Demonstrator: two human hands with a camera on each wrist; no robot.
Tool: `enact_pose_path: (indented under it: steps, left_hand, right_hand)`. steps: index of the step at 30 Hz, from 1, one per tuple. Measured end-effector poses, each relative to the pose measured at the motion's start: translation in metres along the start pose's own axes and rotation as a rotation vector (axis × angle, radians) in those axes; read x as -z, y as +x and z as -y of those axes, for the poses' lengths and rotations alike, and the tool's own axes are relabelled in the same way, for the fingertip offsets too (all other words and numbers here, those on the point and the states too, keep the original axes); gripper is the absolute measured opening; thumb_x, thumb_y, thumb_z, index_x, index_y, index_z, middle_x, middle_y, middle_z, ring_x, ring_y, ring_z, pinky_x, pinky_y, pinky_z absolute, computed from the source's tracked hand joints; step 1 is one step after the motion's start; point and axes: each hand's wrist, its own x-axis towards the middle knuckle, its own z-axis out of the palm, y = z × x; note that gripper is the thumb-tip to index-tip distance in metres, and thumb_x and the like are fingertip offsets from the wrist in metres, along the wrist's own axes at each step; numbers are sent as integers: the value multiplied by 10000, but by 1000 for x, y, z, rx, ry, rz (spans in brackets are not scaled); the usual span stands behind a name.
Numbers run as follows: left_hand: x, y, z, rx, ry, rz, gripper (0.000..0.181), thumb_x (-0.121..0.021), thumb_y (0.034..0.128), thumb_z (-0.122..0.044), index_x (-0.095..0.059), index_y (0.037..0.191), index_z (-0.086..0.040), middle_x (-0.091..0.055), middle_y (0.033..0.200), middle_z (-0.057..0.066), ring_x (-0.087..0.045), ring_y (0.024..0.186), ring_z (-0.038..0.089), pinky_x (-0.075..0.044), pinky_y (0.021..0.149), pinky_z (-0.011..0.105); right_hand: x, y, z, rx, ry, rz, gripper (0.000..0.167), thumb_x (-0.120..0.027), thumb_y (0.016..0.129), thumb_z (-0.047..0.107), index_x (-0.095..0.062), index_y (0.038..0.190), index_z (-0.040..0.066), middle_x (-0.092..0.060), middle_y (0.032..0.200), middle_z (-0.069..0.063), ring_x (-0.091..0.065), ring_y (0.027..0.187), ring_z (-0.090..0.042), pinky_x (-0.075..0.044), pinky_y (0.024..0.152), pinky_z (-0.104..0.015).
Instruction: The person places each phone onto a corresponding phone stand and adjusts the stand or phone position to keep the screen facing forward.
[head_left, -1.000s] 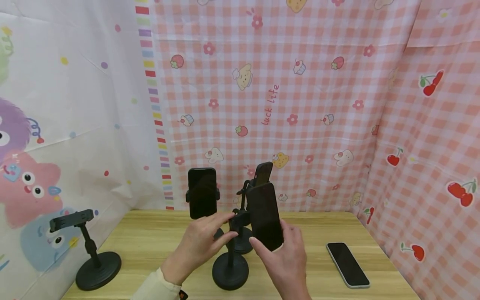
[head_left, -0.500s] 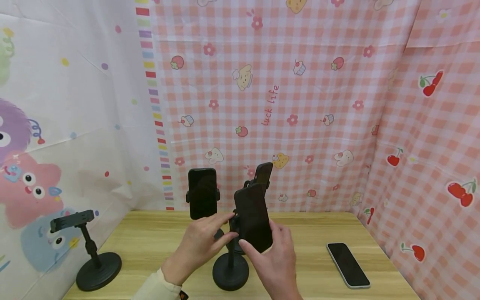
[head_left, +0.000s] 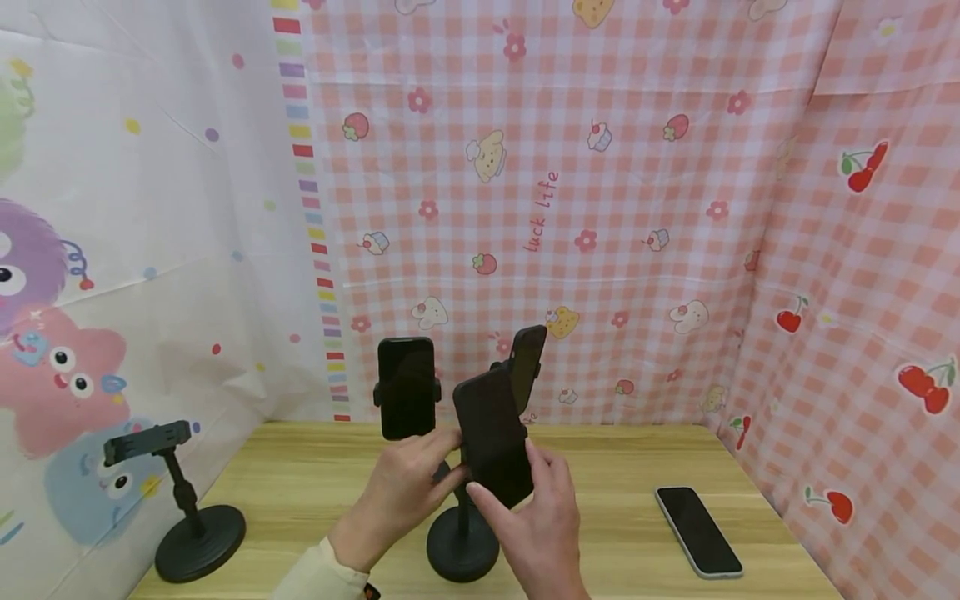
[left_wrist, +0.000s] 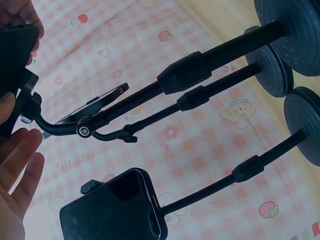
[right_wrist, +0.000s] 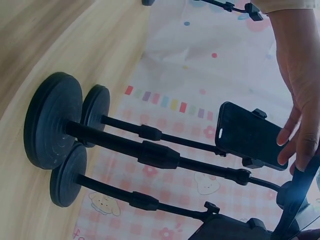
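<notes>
My right hand [head_left: 542,521] grips the lower edges of a black smartphone [head_left: 493,437], thumb on the left edge and fingers on the right. The phone is tilted and sits in front of the clamp of the nearest black phone stand [head_left: 462,546]. From the left side, my left hand [head_left: 405,479] pinches that clamp between thumb and fingers. The phone hides most of the clamp in the head view. The left wrist view shows the clamp [left_wrist: 29,95] against the phone's back; whether it is fastened I cannot tell.
Behind stand two more phone stands, bearing an upright phone [head_left: 407,387] and an angled phone [head_left: 528,362]. A stand with a bare clamp [head_left: 147,442] is at the left. Another phone [head_left: 697,532] lies flat on the wooden table [head_left: 630,467] at right. Printed cloths hang around.
My right hand has carried the phone leftward, up to the clamp, and it now covers the clamp. The left hand stays about where it was.
</notes>
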Motion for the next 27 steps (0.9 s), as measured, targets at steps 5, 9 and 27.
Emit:
enact_pose_path:
  steps: [5, 9, 27]
  left_hand:
    - [-1, 0, -1, -6, 45, 10, 351, -856, 792, -171, -685, 1082, -73, -724, 1001, 16, -689, 784, 132, -552, 672, 282]
    - [-3, -1, 0, -40, 56, -12, 348, -866, 762, -131, -686, 1049, -52, -723, 970, 31, -694, 781, 142, -558, 683, 298]
    - [-8, 0, 9, -230, 151, -51, 274, -601, 1006, -226, -698, 1087, 16, -732, 1019, 106, -711, 862, 179, -568, 785, 315]
  right_hand:
    - [-5, -1, -1, -14, 0, -40, 820, -894, 691, 468, -604, 1302, 5, -573, 1115, -87, -589, 992, -237, -518, 831, -449]
    - [-9, -1, 0, -74, 29, -65, 820, -914, 659, 464, -603, 1273, 18, -588, 1117, -79, -594, 1005, -237, -517, 864, -451]
    - [-14, 7, -7, -237, 114, 4, 824, -887, 662, 539, -624, 1263, 40, -576, 1118, -52, -549, 991, -215, -476, 849, -419]
